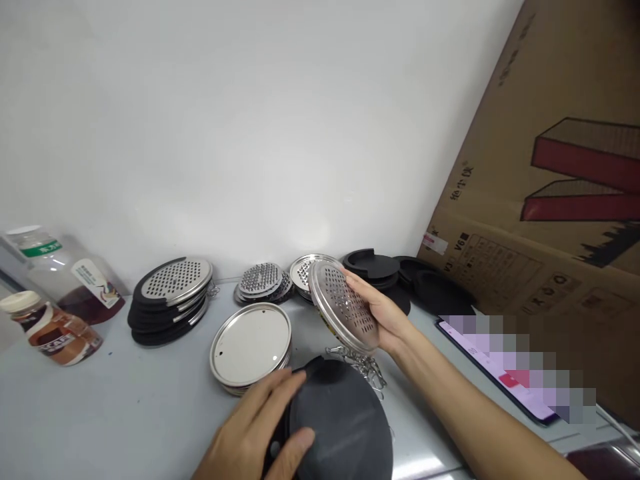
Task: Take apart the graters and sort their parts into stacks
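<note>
My right hand (383, 310) grips a round metal grater plate (345, 303) by its right edge and holds it tilted above the table. My left hand (260, 423) is closed on the left edge of a black round holder (345, 420), thumb on top, at the front. Behind that hand sits a stack of plain round metal plates (251, 343). A small heap of metal clips (363, 367) lies between the holder and the raised plate, partly hidden by them.
Black-rimmed grater discs (173, 287) are stacked at left, beside two bottles (55, 327). Smaller grater discs (260, 280), more metal plates (303, 270) and black holders (373, 267) line the white wall. A phone (495, 373) and a large cardboard box (550, 253) stand right.
</note>
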The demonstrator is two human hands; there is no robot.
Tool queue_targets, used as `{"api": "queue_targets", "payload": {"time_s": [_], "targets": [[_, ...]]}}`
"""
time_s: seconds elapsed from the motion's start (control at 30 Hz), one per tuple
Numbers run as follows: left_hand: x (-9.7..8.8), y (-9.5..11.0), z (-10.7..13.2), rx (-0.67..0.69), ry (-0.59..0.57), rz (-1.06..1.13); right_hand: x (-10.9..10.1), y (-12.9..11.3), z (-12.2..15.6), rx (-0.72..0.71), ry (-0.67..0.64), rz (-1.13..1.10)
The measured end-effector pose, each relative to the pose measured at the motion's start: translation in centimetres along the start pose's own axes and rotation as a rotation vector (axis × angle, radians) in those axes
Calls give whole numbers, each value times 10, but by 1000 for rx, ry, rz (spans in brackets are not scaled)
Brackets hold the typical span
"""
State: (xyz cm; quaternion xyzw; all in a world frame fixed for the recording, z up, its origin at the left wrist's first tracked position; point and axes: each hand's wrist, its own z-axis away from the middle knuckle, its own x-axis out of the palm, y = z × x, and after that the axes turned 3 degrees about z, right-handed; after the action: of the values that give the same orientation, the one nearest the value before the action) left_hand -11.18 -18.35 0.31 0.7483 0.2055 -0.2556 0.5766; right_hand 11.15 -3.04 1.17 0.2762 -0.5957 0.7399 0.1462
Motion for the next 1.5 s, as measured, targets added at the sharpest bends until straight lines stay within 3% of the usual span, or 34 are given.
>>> {"api": "queue_targets", "payload": {"time_s": [0.13,0.27,0.33,0.4,0.5,0.57,0.77,1.03,1.23,1.37,1.5], "targets": [[-7,24,-34,-110,2,473,16,14,10,-31,-44,-31],[11,41,-63,-116,-113,897,29,27,19,-230,17,59],[21,45,-69,-24,-112,844,33,31,22,-342,44,138],[27,44,-71,124,-86,613,35,32,25,-356,8,144],[30,39,-74,340,-52,247,39,29,33,-215,-156,8],[30,34,-75,393,-51,145,41,26,39,-121,-256,-70],[28,31,-71,366,-40,144,42,23,48,-37,-325,-136],[25,25,-77,435,159,60,46,29,40,-67,-244,-186],[24,22,-79,483,166,50,47,32,40,-118,-179,-193],[17,23,-78,421,229,192,46,32,42,-177,-197,-177],[7,26,-81,272,254,461,45,30,37,-173,-239,-129]]}}
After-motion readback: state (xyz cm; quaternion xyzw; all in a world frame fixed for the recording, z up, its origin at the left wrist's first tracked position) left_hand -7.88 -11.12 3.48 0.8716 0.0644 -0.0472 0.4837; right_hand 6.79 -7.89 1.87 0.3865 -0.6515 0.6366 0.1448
